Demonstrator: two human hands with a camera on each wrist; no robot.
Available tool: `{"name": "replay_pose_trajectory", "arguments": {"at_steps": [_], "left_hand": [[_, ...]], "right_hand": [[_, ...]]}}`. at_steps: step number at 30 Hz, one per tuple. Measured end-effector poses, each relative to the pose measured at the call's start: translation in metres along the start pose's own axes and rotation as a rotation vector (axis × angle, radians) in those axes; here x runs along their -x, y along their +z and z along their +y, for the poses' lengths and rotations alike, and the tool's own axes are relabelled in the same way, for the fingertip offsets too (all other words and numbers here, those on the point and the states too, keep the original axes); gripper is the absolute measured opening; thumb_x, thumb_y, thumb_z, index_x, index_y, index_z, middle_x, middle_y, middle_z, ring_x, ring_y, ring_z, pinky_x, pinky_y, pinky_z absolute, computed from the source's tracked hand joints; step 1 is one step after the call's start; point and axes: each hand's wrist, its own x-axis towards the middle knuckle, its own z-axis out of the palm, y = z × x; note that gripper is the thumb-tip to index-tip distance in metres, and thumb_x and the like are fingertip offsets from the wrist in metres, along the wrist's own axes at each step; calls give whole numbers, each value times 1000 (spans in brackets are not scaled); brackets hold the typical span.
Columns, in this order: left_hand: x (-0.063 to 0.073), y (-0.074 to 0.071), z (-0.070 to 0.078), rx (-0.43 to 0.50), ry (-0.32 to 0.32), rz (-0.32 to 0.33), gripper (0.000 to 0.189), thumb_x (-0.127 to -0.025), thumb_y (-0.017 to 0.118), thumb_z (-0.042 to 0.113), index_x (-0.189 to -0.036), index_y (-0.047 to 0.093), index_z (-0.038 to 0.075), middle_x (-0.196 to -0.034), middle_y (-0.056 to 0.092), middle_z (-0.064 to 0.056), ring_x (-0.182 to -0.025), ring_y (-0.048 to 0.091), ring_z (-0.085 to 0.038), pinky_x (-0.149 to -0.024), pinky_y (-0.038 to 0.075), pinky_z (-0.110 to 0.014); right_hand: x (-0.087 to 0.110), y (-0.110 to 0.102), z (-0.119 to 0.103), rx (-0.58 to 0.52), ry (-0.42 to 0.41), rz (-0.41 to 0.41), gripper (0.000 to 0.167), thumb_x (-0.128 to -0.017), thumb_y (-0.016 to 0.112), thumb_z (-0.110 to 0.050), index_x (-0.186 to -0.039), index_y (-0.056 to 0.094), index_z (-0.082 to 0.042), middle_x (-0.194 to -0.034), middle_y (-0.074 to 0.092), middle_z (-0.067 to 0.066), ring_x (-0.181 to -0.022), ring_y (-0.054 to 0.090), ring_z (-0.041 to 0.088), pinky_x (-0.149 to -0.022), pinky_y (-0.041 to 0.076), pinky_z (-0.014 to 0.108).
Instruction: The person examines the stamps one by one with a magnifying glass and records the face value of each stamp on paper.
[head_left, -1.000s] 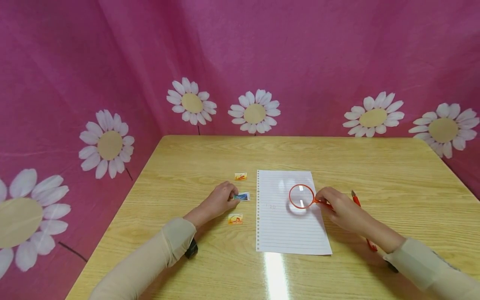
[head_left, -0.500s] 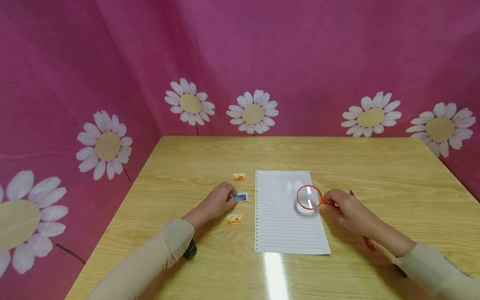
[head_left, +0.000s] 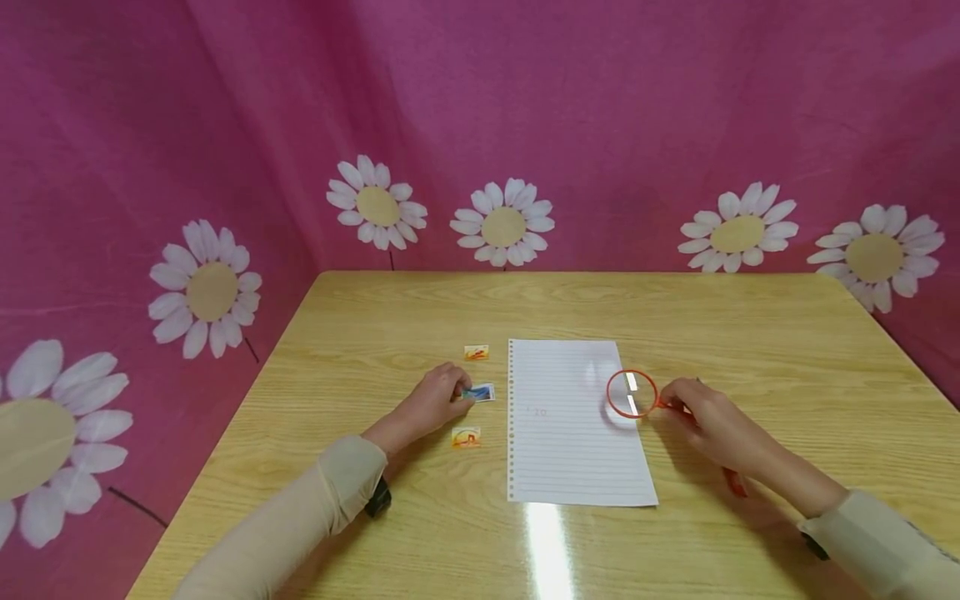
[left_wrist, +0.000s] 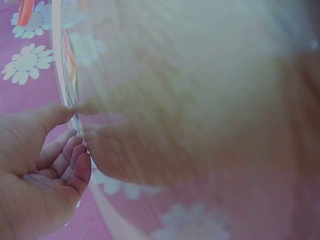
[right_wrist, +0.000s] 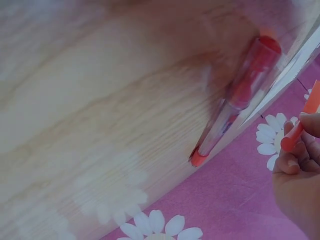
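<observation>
On the table, my left hand [head_left: 433, 402] pinches the left edge of a blue postage stamp [head_left: 482, 392] between thumb and fingers. Two yellow-orange stamps lie in line with it, one stamp [head_left: 476, 352] farther away and one stamp [head_left: 466, 437] nearer. My right hand [head_left: 720, 425] grips the orange handle of a magnifying glass [head_left: 632, 393], its round lens held over the right edge of a lined sheet of paper [head_left: 577, 467]. Faint writing, seemingly "1 20", shows on the sheet. In the right wrist view the end of the handle [right_wrist: 292, 140] sticks out of my fingers.
A red pen [right_wrist: 235, 102] lies on the table under my right forearm, mostly hidden in the head view. The wooden table [head_left: 390, 317] meets a pink curtain [head_left: 600, 100] with white flowers at the back and left. Glare crosses the tabletop below the sheet.
My right hand has moved right with the magnifying glass, from over the paper to its right edge, and now covers more of the pen. My left hand stays at the blue stamp.
</observation>
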Motion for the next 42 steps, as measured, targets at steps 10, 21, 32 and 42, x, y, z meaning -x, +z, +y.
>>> {"name": "replay_pose_trajectory", "arguments": {"at_steps": [10,21,32,42], "left_hand": [[1,-2,3,25,-15,-8,15,-89,70,11,-97,63,0,-85,54,-7,-76,44,-14,-69,41,-26],[-1,-1,3,15,-17,0,14,-89,71,11,-95,63,1,-83,53,-6,-76,44,-14,-69,40,-25],[0,0,2,12,-21,0,14,-88,71,11,-95,63,1,-83,52,-6,-76,44,-14,-68,39,-25],[0,0,2,12,-22,-6,14,-89,70,11,-95,63,2,-82,51,-5,-75,43,-13,-68,39,-25]], "right_hand": [[7,-10,3,19,39,-34,33,-68,81,8,-90,60,-7,-82,62,-1,-75,49,-1,-66,42,12],[16,-16,8,45,66,-36,35,-67,82,6,-90,60,-7,-82,61,-2,-75,49,0,-65,44,13],[22,-18,14,83,92,-30,33,-67,81,9,-89,59,-5,-79,60,-2,-71,45,0,-60,42,16],[22,-17,14,91,132,-16,32,-67,81,9,-88,59,-5,-75,58,-4,-67,45,-1,-55,41,20]]}}
